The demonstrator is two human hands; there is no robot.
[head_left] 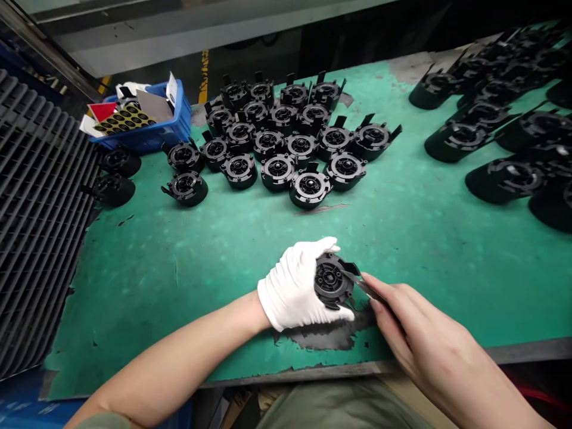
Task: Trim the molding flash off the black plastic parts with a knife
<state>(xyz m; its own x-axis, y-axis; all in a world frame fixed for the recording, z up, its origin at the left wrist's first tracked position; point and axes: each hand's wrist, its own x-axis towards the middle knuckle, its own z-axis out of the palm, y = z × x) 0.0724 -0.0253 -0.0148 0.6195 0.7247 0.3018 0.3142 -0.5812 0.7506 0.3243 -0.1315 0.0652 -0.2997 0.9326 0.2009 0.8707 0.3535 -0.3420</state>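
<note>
My left hand [297, 286], in a white glove, is wrapped round a round black plastic housing [331, 279] from its left side. The housing's ribbed, ringed face is turned up toward me, and a flat tab sticks out at its upper right. In my bare right hand [415, 325], a slim knife [367, 289] is pinched between thumb and fingers. Its pointed metal tip meets the housing's right edge near the tab; whether it cuts in, I cannot tell. Most of the knife's handle is hidden by the fingers.
Several similar black housings [277, 170] stand grouped at the back of the green table mat [201, 250]. More housings [504, 179] stand at the right. A blue bin [147, 134] with stickers and papers is at the back left, beside a grey ribbed stack [40, 226].
</note>
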